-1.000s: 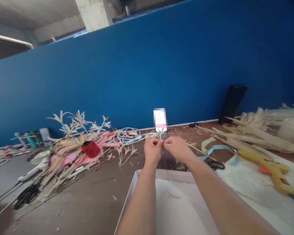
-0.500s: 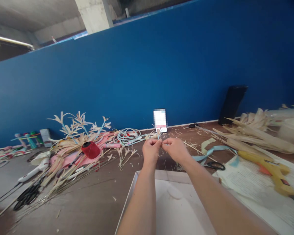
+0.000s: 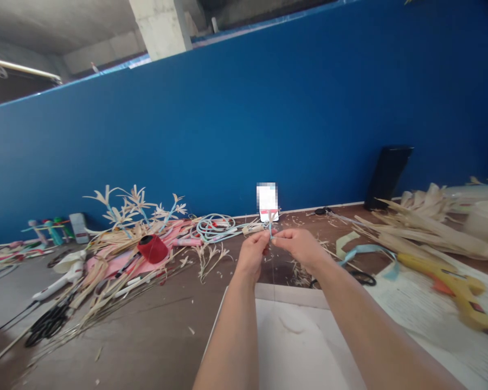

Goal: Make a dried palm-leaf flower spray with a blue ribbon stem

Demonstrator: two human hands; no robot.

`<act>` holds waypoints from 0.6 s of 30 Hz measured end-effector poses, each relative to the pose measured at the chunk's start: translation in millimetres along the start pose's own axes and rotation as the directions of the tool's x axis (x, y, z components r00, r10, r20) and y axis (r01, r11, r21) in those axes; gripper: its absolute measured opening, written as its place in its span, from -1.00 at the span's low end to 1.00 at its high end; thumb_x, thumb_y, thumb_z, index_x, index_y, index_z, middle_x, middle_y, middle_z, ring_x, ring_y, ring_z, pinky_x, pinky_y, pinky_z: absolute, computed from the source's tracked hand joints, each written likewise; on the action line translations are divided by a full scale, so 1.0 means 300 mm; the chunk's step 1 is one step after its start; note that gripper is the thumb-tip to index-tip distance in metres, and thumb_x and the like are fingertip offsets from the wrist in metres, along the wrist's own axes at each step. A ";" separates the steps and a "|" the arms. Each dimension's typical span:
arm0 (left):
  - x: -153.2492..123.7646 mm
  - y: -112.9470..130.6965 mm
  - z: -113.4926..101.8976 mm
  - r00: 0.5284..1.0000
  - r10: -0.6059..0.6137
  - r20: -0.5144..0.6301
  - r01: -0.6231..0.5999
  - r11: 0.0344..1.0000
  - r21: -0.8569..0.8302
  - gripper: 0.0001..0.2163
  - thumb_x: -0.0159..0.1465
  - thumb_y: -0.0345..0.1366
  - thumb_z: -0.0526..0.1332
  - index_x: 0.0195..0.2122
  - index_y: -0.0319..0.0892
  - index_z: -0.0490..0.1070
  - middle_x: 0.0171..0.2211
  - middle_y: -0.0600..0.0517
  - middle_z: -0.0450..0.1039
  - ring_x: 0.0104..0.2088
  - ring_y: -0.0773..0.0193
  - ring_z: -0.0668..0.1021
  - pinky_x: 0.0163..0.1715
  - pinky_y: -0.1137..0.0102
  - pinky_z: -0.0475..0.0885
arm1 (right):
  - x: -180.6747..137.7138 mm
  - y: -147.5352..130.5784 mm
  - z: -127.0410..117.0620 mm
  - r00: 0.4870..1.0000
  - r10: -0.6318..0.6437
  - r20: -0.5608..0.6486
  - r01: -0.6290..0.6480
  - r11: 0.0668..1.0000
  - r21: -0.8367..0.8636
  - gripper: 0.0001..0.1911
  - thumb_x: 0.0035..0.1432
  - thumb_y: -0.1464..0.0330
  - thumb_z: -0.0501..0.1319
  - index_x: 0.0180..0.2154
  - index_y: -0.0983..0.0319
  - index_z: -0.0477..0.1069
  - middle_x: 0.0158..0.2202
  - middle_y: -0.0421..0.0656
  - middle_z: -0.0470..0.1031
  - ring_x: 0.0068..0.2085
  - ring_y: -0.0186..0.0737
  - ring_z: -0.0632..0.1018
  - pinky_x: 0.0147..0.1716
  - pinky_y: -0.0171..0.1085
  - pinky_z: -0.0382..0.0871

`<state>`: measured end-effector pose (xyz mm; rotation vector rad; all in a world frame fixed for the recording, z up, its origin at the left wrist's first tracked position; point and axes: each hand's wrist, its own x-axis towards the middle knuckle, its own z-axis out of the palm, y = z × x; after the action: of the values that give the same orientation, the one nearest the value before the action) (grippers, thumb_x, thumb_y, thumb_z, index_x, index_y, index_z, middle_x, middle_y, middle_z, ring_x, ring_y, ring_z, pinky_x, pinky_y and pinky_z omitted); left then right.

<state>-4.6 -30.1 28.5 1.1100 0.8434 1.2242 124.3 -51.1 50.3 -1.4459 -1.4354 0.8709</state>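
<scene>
My left hand (image 3: 252, 252) and my right hand (image 3: 300, 246) meet over the table's middle, fingers pinched together. Between their fingertips stands a small flower (image 3: 272, 215) of pale, dry strips, its stem wrapped in light blue. A thin line, like a wire stem, hangs below the fingers; it is too fine to make out well. Right behind the flower, a lit phone (image 3: 267, 200) leans on the blue wall. Under my forearms lies a white tray or box lid (image 3: 293, 295).
On the left are finished flowers (image 3: 136, 203), a red thread spool (image 3: 152, 249), a white glue gun (image 3: 59, 281) and blue cord (image 3: 215, 227). To the right are light blue ribbon (image 3: 366, 249), scissors (image 3: 361, 278), a yellow glue gun (image 3: 451, 279) and dry husks (image 3: 431, 222).
Both hands have shifted slightly to the right, along with the flower. More of its blue stem shows between my fingertips. The view has also moved a little.
</scene>
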 end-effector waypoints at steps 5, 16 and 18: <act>0.005 -0.005 -0.011 0.999 0.034 -0.027 -0.035 0.998 -0.045 -0.72 -0.04 -0.17 0.30 -0.35 -0.26 0.51 -0.45 0.01 0.43 -0.56 0.49 0.25 -0.54 0.50 0.13 | -0.008 -0.014 0.005 1.000 -0.004 0.012 0.004 1.000 0.011 -0.74 -0.15 0.20 0.20 -0.49 0.27 0.50 -0.65 -0.27 0.32 -0.55 -0.38 0.25 -0.55 -0.37 0.06; 0.021 -0.010 0.006 0.980 0.145 -0.138 -0.155 0.986 -0.068 -0.82 -0.04 -0.25 0.30 -0.48 -0.28 0.46 -0.54 0.06 0.40 -0.51 0.44 0.34 -0.37 0.48 0.23 | -0.012 -0.041 0.019 1.000 -0.015 -0.012 0.015 1.000 -0.021 -0.72 -0.14 0.23 0.19 -0.43 0.29 0.52 -0.68 -0.28 0.27 -0.61 -0.42 0.17 -0.62 -0.38 0.00; 0.020 -0.010 0.007 0.977 0.148 -0.154 -0.159 0.985 -0.062 -0.83 -0.04 -0.25 0.30 -0.49 -0.27 0.46 -0.57 0.08 0.38 -0.52 0.44 0.34 -0.37 0.48 0.23 | -0.012 -0.040 0.021 0.999 -0.033 -0.014 0.033 0.999 -0.030 -0.73 -0.13 0.23 0.19 -0.43 0.29 0.52 -0.67 -0.27 0.29 -0.60 -0.41 0.19 -0.62 -0.38 0.00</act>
<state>-0.7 -24.4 26.6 1.0485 0.8295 1.4702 113.8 -54.8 58.8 -1.4436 -1.4632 0.8207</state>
